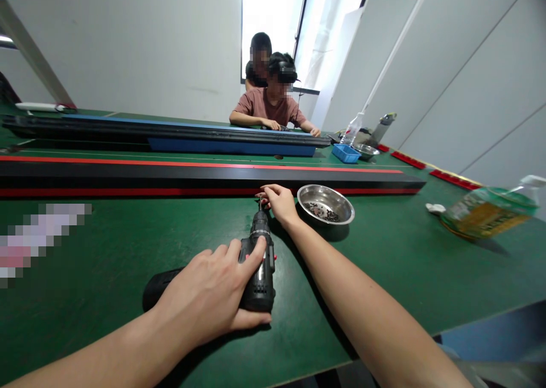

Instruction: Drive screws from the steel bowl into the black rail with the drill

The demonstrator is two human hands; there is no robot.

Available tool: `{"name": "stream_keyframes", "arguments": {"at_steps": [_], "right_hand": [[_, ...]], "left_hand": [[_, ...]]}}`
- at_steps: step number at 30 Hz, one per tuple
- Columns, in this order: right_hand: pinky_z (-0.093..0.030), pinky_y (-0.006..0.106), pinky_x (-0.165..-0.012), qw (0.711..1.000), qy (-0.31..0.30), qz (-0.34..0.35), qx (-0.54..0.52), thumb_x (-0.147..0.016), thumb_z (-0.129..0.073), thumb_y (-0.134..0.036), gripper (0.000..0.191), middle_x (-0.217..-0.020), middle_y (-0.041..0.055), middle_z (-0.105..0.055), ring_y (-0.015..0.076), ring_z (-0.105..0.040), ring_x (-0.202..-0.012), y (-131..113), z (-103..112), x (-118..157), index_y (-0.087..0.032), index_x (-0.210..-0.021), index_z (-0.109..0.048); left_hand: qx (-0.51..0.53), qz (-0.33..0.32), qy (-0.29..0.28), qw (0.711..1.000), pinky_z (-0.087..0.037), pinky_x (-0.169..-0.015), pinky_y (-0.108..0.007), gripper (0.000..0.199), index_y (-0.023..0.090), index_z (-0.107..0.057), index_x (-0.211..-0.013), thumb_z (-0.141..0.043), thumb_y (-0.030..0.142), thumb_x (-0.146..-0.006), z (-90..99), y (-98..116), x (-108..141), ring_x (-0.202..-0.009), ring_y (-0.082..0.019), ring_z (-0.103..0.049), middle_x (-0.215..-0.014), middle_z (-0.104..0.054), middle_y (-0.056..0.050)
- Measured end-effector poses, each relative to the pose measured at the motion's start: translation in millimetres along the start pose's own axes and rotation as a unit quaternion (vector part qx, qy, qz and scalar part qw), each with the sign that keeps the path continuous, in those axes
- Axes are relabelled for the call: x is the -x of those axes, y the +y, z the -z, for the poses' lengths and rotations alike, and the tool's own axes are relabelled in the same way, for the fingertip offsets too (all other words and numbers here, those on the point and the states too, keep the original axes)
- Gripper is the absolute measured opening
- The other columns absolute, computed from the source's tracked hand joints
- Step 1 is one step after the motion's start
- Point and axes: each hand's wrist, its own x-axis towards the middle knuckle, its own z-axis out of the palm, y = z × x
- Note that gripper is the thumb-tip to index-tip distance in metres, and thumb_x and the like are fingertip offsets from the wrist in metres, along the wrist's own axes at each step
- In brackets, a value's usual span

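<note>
My left hand (217,283) is wrapped around a black cordless drill (261,271), which lies on its side on the green table. The drill points away from me, and its bit (260,203) reaches toward a long black bar with red stripes (191,176). At the bit's tip, the fingers of my right hand (278,203) are pinched together; whatever is between them is too small to make out. Just right of that hand stands a steel bowl (326,190) with many small dark pieces, possibly screws, in the bottom.
Behind the striped bar lies another long black and blue bar (170,132). A blue basket (346,153) and a second metal bowl (365,151) stand at the back right. On the right lies a plastic bottle (490,211). Two people are across the table, one seated working with both hands.
</note>
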Motion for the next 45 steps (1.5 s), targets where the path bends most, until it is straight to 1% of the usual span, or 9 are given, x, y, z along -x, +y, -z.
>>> {"name": "stream_keyframes", "arguments": {"at_steps": [3,7,11,15,20,23,26,35,45], "right_hand": [[-0.048,0.02,-0.055,1.0,-0.002,-0.008,-0.016,-0.092,-0.054,-0.03,0.026,-0.091,0.0094,-0.079,0.014,-0.069,-0.067,-1,0,0,-0.016,-0.102,-0.073],[-0.049,0.02,-0.056,1.0,-0.001,-0.01,-0.008,-0.092,-0.053,-0.031,0.026,-0.092,0.0083,-0.079,0.014,-0.07,-0.068,-2,0,1,-0.017,-0.1,-0.074],[-0.052,0.022,-0.061,1.0,0.006,0.006,0.03,-0.096,-0.051,-0.041,0.034,-0.09,0.0075,-0.079,0.0141,-0.07,-0.066,-2,1,1,-0.018,-0.092,-0.075],[-0.053,0.024,-0.064,0.999,0.019,0.01,0.043,-0.099,-0.046,-0.048,0.044,-0.088,0.0075,-0.079,0.0147,-0.071,-0.065,-1,1,1,-0.017,-0.089,-0.076],[-0.054,0.026,-0.069,0.997,0.009,0.019,0.078,-0.098,-0.047,-0.056,0.049,-0.082,0.0065,-0.078,0.0177,-0.073,-0.07,0,0,0,-0.019,-0.088,-0.078],[-0.055,0.027,-0.071,0.995,0.014,0.026,0.098,-0.096,-0.052,-0.052,0.043,-0.082,0.0062,-0.078,0.0198,-0.074,-0.074,1,1,0,-0.02,-0.087,-0.079],[-0.056,0.028,-0.072,0.992,0.035,0.027,0.122,-0.095,-0.055,-0.046,0.036,-0.083,0.007,-0.078,0.0212,-0.074,-0.078,3,0,0,-0.02,-0.087,-0.079],[-0.055,0.027,-0.083,0.979,0.083,0.011,0.185,-0.094,-0.052,-0.038,0.033,-0.09,0.0055,-0.079,0.0199,-0.074,-0.086,-4,-5,6,-0.022,-0.093,-0.08],[-0.051,0.024,-0.081,0.978,0.083,0.029,0.187,-0.091,-0.056,-0.033,0.028,-0.089,0.0041,-0.08,0.0182,-0.072,-0.084,-8,-7,12,-0.021,-0.088,-0.082]], "left_hand": [[0.0,0.001,-0.002,1.0,-0.056,-0.079,-0.045,0.101,0.024,-0.029,-0.16,-0.054,0.08,-0.08,1.0,1,0,-0.092,-0.032,-0.066,-0.11,-0.063,-0.013],[0.001,0.003,-0.005,1.0,-0.056,-0.08,-0.044,0.102,0.025,-0.029,-0.161,-0.054,0.081,-0.08,1.0,1,1,-0.093,-0.032,-0.066,-0.112,-0.063,-0.014],[0.003,0.0,0.003,1.0,-0.057,-0.078,-0.047,0.101,0.024,-0.029,-0.16,-0.055,0.081,-0.08,0.2,0,0,-0.092,-0.034,-0.067,-0.111,-0.063,-0.014],[0.003,-0.001,0.008,1.0,-0.057,-0.078,-0.047,0.101,0.024,-0.03,-0.16,-0.056,0.079,-0.08,0.2,0,0,-0.092,-0.034,-0.067,-0.111,-0.064,-0.013],[0.006,-0.002,0.007,1.0,-0.058,-0.078,-0.049,0.101,0.022,-0.031,-0.159,-0.057,0.079,-0.08,1.0,0,0,-0.092,-0.034,-0.067,-0.11,-0.064,-0.013],[0.004,-0.002,0.007,1.0,-0.058,-0.078,-0.049,0.101,0.022,-0.03,-0.16,-0.056,0.079,-0.081,0.7,0,-1,-0.092,-0.034,-0.067,-0.11,-0.064,-0.013],[-0.005,-0.003,0.012,1.0,-0.057,-0.078,-0.048,0.1,0.022,-0.03,-0.16,-0.054,0.08,-0.082,-0.6,0,-2,-0.093,-0.034,-0.067,-0.109,-0.064,-0.014],[-0.022,0.006,0.022,0.999,-0.057,-0.079,-0.046,0.102,0.02,-0.031,-0.159,-0.049,0.083,-0.081,-5.5,-1,-8,-0.094,-0.033,-0.067,-0.109,-0.064,-0.014],[-0.033,0.006,0.043,0.999,-0.058,-0.074,-0.045,0.101,0.019,-0.032,-0.158,-0.044,0.084,-0.083,-11.2,-4,-15,-0.089,-0.033,-0.068,-0.107,-0.065,-0.014]]}}
